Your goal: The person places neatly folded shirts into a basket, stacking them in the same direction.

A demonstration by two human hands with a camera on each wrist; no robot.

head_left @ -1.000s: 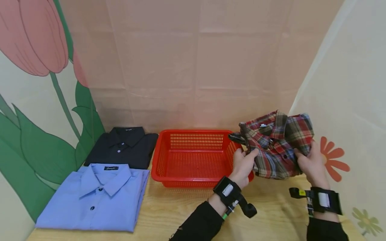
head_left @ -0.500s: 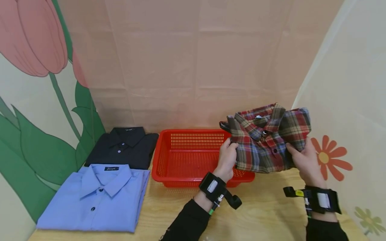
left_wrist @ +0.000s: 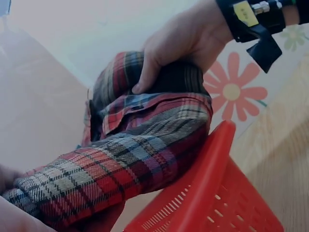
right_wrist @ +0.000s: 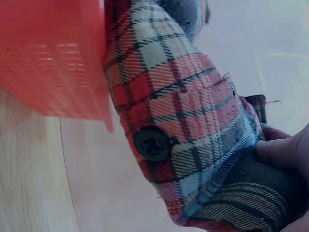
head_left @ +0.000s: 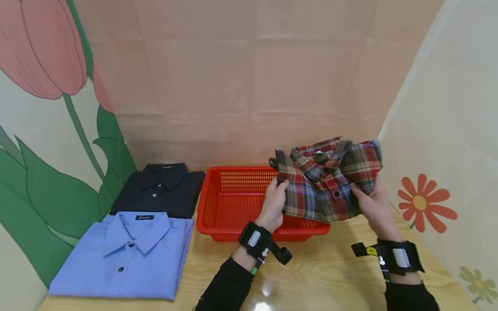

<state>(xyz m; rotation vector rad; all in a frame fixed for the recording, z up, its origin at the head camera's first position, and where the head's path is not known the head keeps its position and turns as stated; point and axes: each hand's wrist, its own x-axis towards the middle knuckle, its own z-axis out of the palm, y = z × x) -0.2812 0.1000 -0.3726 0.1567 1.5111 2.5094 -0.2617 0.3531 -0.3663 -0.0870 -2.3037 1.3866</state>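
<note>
A folded plaid shirt [head_left: 319, 190] in red, blue and tan hangs in the air between my two hands, collar toward the back. My left hand [head_left: 273, 206] grips its left side. On the other side my right hand [head_left: 375, 207] holds it with the thumb on top, as the left wrist view also shows. The shirt overlaps the right part of a red plastic basket [head_left: 229, 216] in the head view. In the right wrist view a dark button [right_wrist: 152, 144] shows on the shirt's front, and the basket wall [right_wrist: 53, 67] stands close beside it.
A folded black shirt [head_left: 155, 194] lies left of the basket, with a folded light blue shirt [head_left: 120, 259] in front of it. All stand on a wooden table [head_left: 303, 272]. A pink backdrop [head_left: 249, 86] rises behind, and a flower-printed wall [head_left: 459, 142] bounds the right.
Both hands have carried the plaid shirt leftward, from the right of the basket to partly over it. The basket and the other two shirts stay where they were.
</note>
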